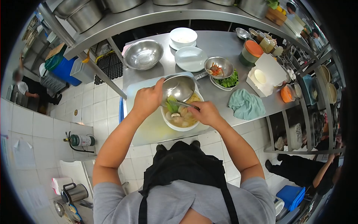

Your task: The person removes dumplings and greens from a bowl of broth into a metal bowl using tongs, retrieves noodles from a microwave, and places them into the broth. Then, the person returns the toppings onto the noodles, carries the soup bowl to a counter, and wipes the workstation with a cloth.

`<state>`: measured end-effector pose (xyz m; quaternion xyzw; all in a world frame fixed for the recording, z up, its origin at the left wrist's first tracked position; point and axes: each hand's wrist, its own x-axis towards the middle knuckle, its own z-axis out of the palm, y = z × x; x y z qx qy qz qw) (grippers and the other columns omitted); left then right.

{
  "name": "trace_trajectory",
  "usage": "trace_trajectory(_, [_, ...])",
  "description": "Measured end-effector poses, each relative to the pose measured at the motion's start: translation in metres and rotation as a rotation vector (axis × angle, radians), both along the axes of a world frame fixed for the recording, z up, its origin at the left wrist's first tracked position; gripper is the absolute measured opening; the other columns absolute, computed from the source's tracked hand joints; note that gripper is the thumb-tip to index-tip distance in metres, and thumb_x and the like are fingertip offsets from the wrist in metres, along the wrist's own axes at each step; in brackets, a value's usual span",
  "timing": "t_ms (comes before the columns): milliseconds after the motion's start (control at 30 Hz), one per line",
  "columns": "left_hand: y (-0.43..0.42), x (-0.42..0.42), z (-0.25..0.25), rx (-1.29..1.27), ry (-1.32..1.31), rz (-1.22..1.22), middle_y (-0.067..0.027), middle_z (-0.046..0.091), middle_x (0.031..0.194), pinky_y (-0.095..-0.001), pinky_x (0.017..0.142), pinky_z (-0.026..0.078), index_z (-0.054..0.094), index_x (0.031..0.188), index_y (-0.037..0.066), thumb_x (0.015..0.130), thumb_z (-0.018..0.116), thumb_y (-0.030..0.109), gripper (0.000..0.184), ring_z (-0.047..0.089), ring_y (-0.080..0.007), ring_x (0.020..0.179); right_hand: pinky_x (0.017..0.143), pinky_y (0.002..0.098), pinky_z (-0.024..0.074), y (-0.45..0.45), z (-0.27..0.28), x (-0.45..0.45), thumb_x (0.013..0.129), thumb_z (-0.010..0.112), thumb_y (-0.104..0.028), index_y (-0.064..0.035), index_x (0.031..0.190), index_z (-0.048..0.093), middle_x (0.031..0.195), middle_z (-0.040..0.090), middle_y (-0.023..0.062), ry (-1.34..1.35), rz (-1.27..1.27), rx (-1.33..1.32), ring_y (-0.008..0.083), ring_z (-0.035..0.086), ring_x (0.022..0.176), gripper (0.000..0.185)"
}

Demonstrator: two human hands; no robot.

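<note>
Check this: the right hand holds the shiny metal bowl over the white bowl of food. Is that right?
No: the head view shows the left hand, not the right hand, holding the shiny metal bowl over the white bowl of food.

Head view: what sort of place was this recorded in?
Probably a commercial kitchen, perhaps a restaurant's. Large metal pots stand on a steel shelf above a steel counter, and a white bowl of food sits on a board there.
</note>
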<state>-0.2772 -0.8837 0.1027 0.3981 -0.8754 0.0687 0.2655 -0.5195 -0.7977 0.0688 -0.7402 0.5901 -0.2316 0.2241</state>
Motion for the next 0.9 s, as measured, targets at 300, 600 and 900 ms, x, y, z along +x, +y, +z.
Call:
trace_trajectory(300, [0.003, 0.004, 0.036, -0.088, 0.120, 0.072, -0.0095, 0.058, 0.053, -0.0380, 0.041, 0.047, 0.058, 0.114, 0.003, 0.083, 0.059, 0.008, 0.032, 0.058, -0.0261, 0.043, 0.056, 0.0277, 0.0460, 0.003, 0.053, -0.019, 0.087, 0.068, -0.018, 0.0000, 0.100, 0.069, 0.070, 0.066, 0.0096, -0.373, -0.068, -0.020, 0.0092, 0.053, 0.059, 0.022])
trace_trajectory(600, [0.004, 0.004, 0.042, -0.019, 0.341, 0.143, -0.0148, 0.059, 0.055, -0.0427, 0.045, 0.048, 0.056, 0.114, 0.002, 0.086, 0.056, 0.008, 0.029, 0.060, -0.0327, 0.047, 0.057, 0.0245, 0.0451, 0.021, 0.108, -0.032, 0.086, 0.070, -0.015, 0.0009, 0.099, 0.069, 0.072, 0.066, 0.0061, -0.339, -0.075, -0.072, 0.0069, 0.053, 0.062, 0.021])
trace_trajectory(900, [0.000, 0.021, -0.006, 0.219, 0.479, 0.331, -0.0203, 0.058, 0.057, -0.0445, 0.046, 0.047, 0.054, 0.112, -0.002, 0.088, 0.053, 0.008, 0.027, 0.060, -0.0394, 0.052, 0.058, 0.0317, 0.0483, 0.011, 0.024, -0.038, 0.084, 0.069, -0.021, -0.0012, 0.096, 0.070, 0.072, 0.067, 0.0142, -0.215, -0.049, 0.136, 0.0183, 0.060, 0.059, 0.023])
